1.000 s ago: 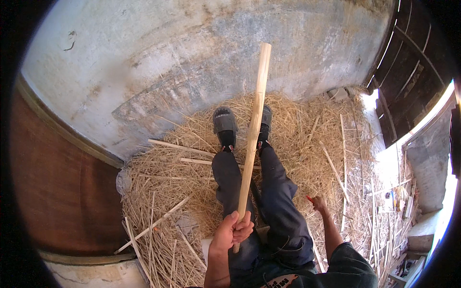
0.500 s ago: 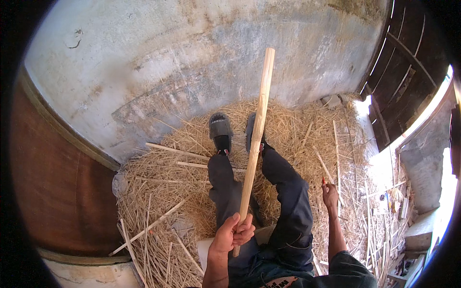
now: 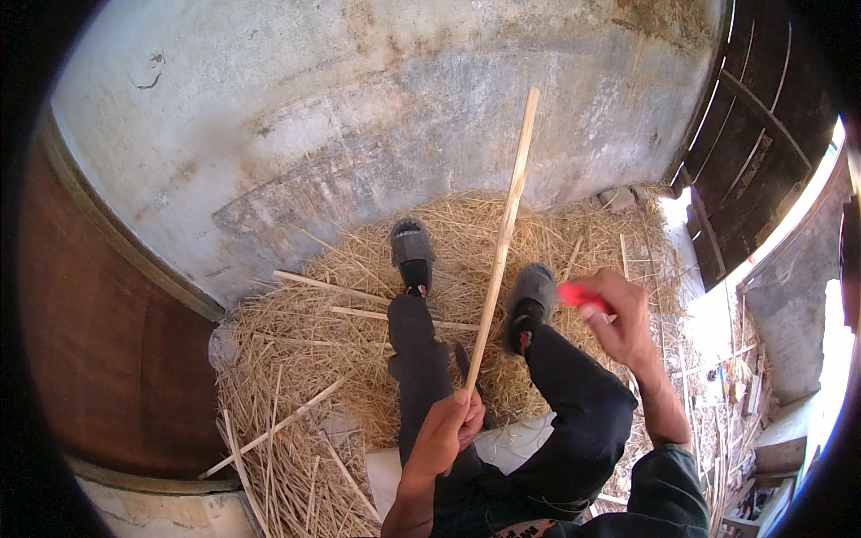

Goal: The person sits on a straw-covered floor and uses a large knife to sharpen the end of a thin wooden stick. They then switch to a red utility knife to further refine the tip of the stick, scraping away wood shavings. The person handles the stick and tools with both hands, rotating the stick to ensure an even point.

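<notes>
My left hand [image 3: 443, 431] is closed round the lower end of a long pale wooden stick [image 3: 504, 247]. The stick tilts up and away, its far end showing against the wall. To its right my right hand [image 3: 621, 316] is raised with bent fingers, closed on a red object [image 3: 586, 298]. Motion smears that object, so its kind cannot be made out. A gap separates it from the stick. Between my legs, beside the stick, a dark narrow thing [image 3: 462, 360] shows in part.
Straw and wood shavings [image 3: 359, 359] cover the floor, with several loose sticks [image 3: 278, 424] at left. My sandalled feet rest there, the right sandal [image 3: 535, 287] below the red object. A stained wall [image 3: 359, 134] rises ahead. Brown panel [image 3: 108, 332] left; dark boards [image 3: 749, 134] right.
My right hand has come up and inward from the low right with the red object. The stick now looks thinner and leans more to the right. My right foot has shifted right and nearer.
</notes>
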`<action>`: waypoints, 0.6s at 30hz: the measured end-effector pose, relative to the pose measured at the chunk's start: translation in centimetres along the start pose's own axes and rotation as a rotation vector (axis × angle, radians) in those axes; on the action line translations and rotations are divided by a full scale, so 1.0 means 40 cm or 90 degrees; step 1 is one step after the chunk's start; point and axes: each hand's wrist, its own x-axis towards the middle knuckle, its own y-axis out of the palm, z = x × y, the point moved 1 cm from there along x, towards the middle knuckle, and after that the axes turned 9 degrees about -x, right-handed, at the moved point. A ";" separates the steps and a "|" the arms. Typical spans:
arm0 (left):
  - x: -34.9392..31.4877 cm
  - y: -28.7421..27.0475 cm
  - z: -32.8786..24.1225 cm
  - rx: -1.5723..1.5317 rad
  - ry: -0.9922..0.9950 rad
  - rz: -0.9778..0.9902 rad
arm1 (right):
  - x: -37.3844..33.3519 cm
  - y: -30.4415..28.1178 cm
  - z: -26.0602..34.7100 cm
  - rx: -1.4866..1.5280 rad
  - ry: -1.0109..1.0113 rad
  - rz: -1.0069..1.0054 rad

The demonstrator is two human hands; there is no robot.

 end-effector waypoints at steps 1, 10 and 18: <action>-0.001 0.005 -0.003 0.001 0.002 -0.006 | 0.017 0.001 0.037 -0.037 -0.037 0.020; 0.009 0.069 -0.023 0.176 0.096 -0.102 | 0.062 0.055 0.094 -0.135 -0.150 -0.012; 0.029 0.073 -0.001 0.284 0.098 -0.171 | 0.091 0.077 0.016 -0.122 -0.053 -0.037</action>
